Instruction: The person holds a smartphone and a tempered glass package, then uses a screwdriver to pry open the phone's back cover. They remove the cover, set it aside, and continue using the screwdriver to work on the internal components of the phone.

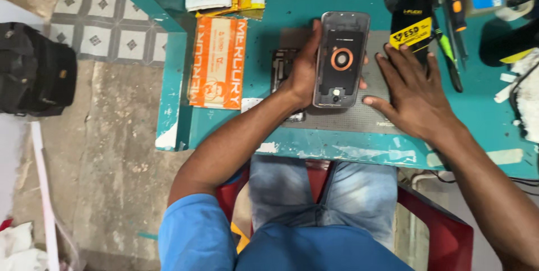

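Head view: left hand [303, 74] grips an opened phone body [341, 58] by its long edges, inner side up, with an orange coil ring at centre, above the grey mat [365, 115] near the front edge of the teal surface [314, 1]. Right hand [412, 94] lies flat, fingers spread, on the mat just beside the phone. Orange packet [218, 60] lies at the left edge.

The left hand [303, 74] covered the near left edge of the opened phone [341, 58] it gripped and most of a dark frame part [281, 66] behind it. The right hand [412, 94], beside the grip, hid part of the grey mat [359, 116].
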